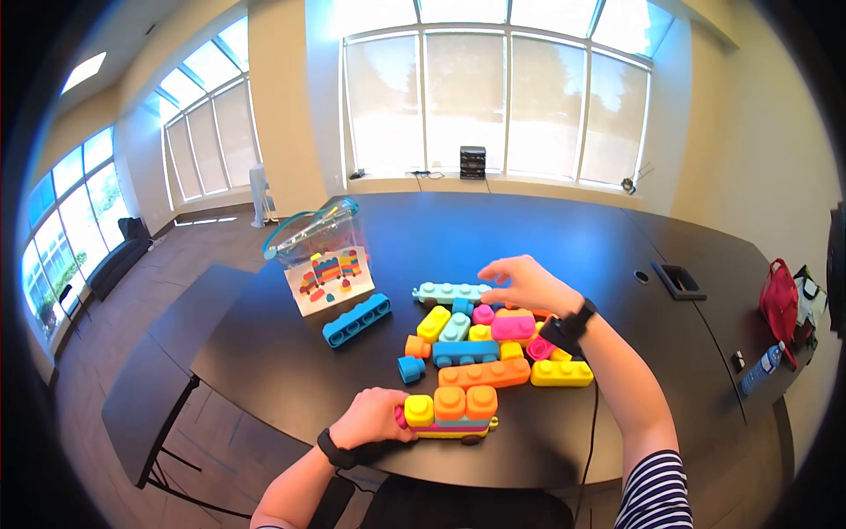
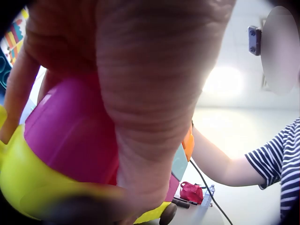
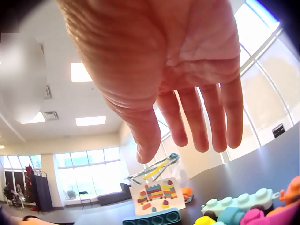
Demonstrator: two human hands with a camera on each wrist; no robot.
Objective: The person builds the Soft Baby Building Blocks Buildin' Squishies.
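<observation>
At the table's near edge my left hand point(image 1: 374, 416) grips the back end of a toy block train car point(image 1: 449, 421). The car has a yellow wheeled base, a magenta layer, and yellow and orange blocks on top. In the left wrist view, thumb and fingers straddle a magenta rounded block point(image 2: 70, 131) on it. My right hand point(image 1: 533, 289) hovers with spread fingers near a mint wheeled block base point(image 1: 445, 293), holding nothing. Below it lies a pile of loose blocks, including a long blue block point(image 1: 465, 354), a long orange block point(image 1: 485, 375) and a yellow block point(image 1: 562, 374).
A clear bucket point(image 1: 339, 229) with a teal rim stands at the back left, a picture card point(image 1: 328, 280) at its front. A long dark blue block point(image 1: 357, 320) lies before it. Far right are a red bag point(image 1: 777, 300) and a water bottle point(image 1: 763, 368). A cable point(image 1: 589, 450) crosses the near edge.
</observation>
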